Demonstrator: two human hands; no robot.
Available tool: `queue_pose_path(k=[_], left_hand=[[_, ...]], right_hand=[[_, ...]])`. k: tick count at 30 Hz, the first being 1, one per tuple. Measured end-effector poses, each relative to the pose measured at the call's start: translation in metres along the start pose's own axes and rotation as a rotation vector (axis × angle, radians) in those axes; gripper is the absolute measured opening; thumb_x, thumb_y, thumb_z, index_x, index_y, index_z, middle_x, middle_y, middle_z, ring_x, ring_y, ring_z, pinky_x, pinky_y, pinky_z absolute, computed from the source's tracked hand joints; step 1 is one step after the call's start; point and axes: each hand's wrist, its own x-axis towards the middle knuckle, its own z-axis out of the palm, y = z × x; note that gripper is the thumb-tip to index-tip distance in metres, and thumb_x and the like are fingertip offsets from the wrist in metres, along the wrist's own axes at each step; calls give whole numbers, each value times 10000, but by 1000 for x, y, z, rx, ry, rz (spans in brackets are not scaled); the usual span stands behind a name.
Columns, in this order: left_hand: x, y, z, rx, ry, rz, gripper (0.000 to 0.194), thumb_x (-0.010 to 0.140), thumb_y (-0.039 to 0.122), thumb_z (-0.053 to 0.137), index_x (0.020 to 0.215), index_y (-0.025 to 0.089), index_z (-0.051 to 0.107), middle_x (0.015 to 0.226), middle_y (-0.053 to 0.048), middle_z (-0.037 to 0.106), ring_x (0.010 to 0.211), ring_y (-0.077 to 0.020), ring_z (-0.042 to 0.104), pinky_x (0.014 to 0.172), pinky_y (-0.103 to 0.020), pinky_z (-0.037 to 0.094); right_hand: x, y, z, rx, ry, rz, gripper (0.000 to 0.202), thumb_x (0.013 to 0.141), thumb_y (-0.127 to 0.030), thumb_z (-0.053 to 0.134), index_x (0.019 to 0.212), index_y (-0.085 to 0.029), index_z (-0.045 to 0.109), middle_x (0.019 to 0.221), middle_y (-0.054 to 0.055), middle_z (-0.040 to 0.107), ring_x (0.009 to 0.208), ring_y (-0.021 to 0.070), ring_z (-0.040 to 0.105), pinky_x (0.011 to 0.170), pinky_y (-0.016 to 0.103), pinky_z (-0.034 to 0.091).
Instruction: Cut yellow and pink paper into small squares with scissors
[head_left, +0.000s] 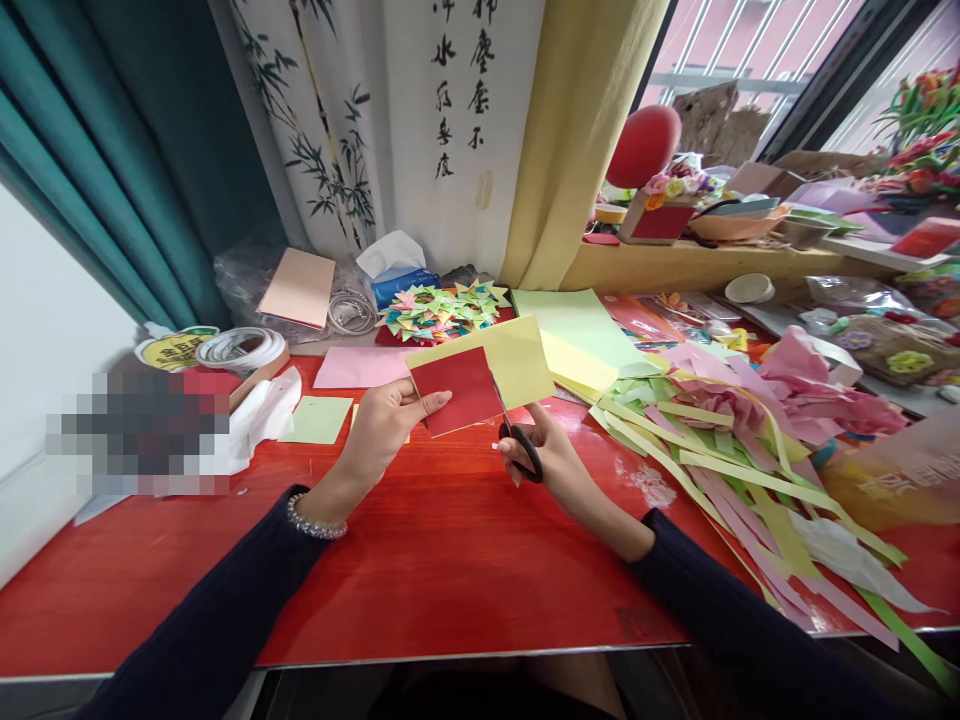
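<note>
Between its thumb and fingers, my left hand (386,425) pinches a red square of card (459,388) together with a larger yellow sheet of paper (519,358) behind it. My right hand (551,455) is closed around the black handles of a pair of scissors (531,458). Their blades point up and meet the yellow sheet along the right edge of the red card. Both papers are held above the red table (420,560). A green paper square (316,420) lies left of my left hand, and a pink sheet (364,368) lies behind it.
Paper strips (720,450) and pink crumpled paper (802,385) heap up on the right. At the back are a pile of folded paper pieces (442,312), a tissue pack (401,285) and a green sheet (574,320). Rolls of white tape (240,350) stand at left.
</note>
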Motion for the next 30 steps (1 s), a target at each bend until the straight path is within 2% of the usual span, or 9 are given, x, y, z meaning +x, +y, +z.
queue_pose_path(k=[3,9,14,17,21,30], left_hand=[[-1,2,1,-11,-10,-14,246,671,361,713,810,162,675,838,-65,717,778,-208,656,669,-310,535],[-2,3,5,-37,-60,-43,242,681,365,702,818,166,687,864,-55,722,789,-206,660,689,-318,546],[-1,1,5,-26,-47,-27,214,683,349,703,800,170,694,818,-46,724,758,-192,662,645,-290,545],[-2,0,6,-66,-71,-43,247,686,355,699,850,170,692,870,-58,722,784,-198,663,683,-307,546],[-3,0,8,-66,-95,-88,291,680,368,702,886,164,687,929,-72,716,810,-209,665,703,-318,545],[-3,0,8,-14,-96,-96,322,688,390,690,895,143,677,936,-88,714,819,-223,665,696,-325,548]], right_hand=[[0,-1,0,-8,7,4,435,730,-427,646,1005,-232,372,509,-102,451,378,78,414,375,203,315],[0,-4,-2,-42,15,46,401,716,-478,639,871,-205,390,472,-80,460,377,78,397,377,211,260],[1,0,-1,29,71,59,430,692,-457,669,900,-218,377,565,-80,506,381,74,429,380,204,273],[2,-1,-2,-9,31,54,373,701,-487,642,730,-193,415,494,-63,488,363,62,395,376,205,241],[2,-6,-3,-84,-24,51,453,721,-583,558,556,-183,425,412,-26,459,362,62,342,379,222,213],[0,-7,-1,-28,37,107,406,691,-539,625,625,-174,459,451,-38,475,386,69,391,398,212,210]])
